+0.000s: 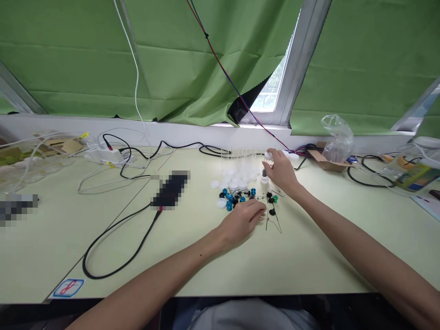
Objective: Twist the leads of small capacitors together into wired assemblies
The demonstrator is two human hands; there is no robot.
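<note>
My right hand is closed around a small clear tube with a white cap at its top. A dark piece shows low in that tube, above a white base. Lower down, my left hand rests at the near side of a pile of blue and black knobs; its fingers are curled together and what they hold, if anything, is hidden. Thin bent metal wires with small black pieces lie just right of its fingertips. Several clear tubes stand upright behind the pile.
White round caps lie left of the pile. A phone-like dark object, blurred out, lies further left with a black cable. An open cardboard box with a plastic bag stands at the back right. A power strip sits back left.
</note>
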